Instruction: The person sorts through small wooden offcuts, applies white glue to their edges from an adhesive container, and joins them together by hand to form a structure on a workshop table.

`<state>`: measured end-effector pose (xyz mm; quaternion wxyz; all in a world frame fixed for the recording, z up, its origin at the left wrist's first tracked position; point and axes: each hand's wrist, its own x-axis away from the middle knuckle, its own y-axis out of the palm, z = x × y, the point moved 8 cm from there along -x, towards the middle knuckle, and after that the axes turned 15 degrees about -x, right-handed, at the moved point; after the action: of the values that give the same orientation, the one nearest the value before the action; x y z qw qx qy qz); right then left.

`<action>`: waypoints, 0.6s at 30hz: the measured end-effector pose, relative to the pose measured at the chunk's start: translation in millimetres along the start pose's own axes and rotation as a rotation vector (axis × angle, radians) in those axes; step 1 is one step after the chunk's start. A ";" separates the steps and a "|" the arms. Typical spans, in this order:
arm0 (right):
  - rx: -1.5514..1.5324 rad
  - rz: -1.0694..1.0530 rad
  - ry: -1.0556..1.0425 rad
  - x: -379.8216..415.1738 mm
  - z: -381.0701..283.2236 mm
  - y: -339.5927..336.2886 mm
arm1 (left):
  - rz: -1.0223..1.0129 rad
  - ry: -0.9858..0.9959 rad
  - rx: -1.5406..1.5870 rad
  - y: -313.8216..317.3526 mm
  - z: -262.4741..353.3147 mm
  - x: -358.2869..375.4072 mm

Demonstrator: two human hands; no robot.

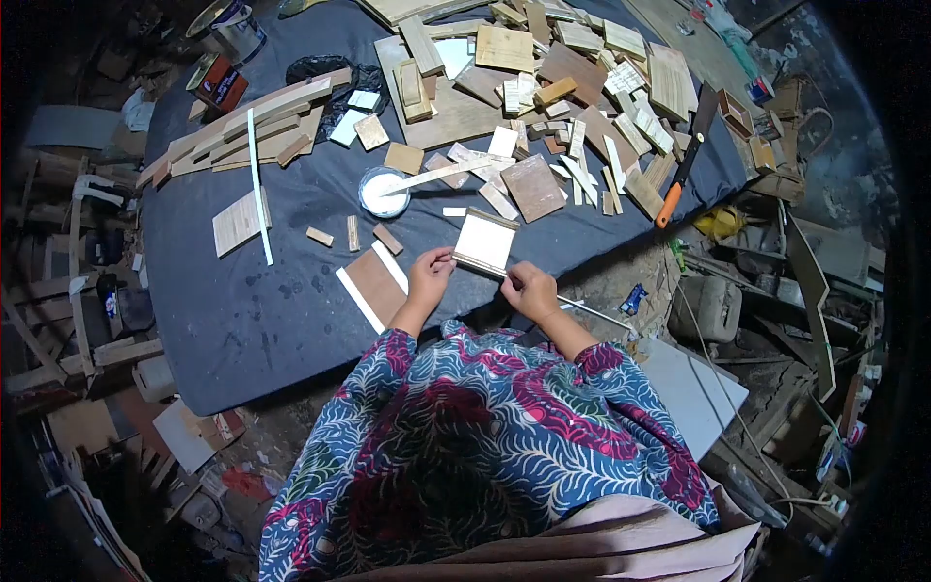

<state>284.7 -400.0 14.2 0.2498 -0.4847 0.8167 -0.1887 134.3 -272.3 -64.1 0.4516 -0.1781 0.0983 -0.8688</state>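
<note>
A small white square panel (484, 242) with brown wooden strips along its far and near edges is held low over the table's front edge. My left hand (430, 278) pinches its near left corner, fingers closed. At the near right corner, my right hand (531, 292) closes its fingertips on the same panel. Left of my left hand lies a brown board (374, 287) with white strips on two sides. Beyond the hands stands a tub of white glue or paint (384, 193), a flat wooden stick (441, 176) resting across it. Small wood blocks (353, 233) lie near the tub.
Wood offcuts (504, 48) pile up at the back of the dark-covered table (223, 335). An orange-handled saw (684, 175) lies along the right edge. Long battens (257, 116) and cans (219, 82) are at the left. Scrap wood and jerrycans (705, 308) crowd the floor.
</note>
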 end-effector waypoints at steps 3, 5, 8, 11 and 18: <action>0.000 0.005 0.028 0.5 -7.3 -7.8 | 0.105 -0.001 -0.065 -10.8 11.5 12.5; -0.154 0.140 0.097 -0.2 -10.8 -27.2 | 0.384 0.093 -0.157 -32.0 43.1 30.6; -0.366 0.314 0.141 -4.0 -14.1 -55.7 | 0.255 0.153 -0.062 -4.5 72.8 28.4; -0.846 0.485 0.338 -6.4 -4.9 -74.2 | -0.071 0.135 0.032 53.9 129.5 18.7; -1.168 0.964 0.309 -11.4 1.5 -129.8 | -0.523 0.153 0.183 156.0 203.6 -6.6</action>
<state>380.8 -449.5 87.0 -0.1088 -0.0969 0.9303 0.3367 335.7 -358.3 69.5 0.2179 -0.0900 0.0039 -0.9718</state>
